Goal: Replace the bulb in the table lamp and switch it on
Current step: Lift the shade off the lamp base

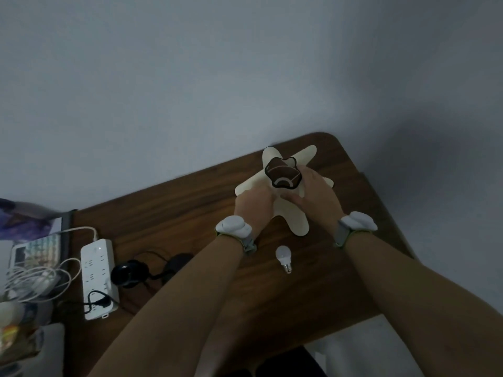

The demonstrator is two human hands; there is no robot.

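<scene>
The table lamp (pixel 296 216) has a cream, star-shaped shade with a dark brown cap (pixel 281 172) at its centre, and it stands near the far right corner of the wooden table (pixel 190 202). My left hand (pixel 254 204) and my right hand (pixel 315 191) are both on the shade, just below the brown cap. Their fingers lie against the shade and are partly hidden, so the grip is unclear. A white bulb (pixel 284 258) lies loose on the table between my forearms, with its metal screw base pointing toward me.
A white power strip (pixel 98 276) with a black plug in it lies at the left, beside a black round device (pixel 128 273) and a black adapter (pixel 177 263). White cables (pixel 35 281) and clutter sit at the far left. The wall runs behind the table.
</scene>
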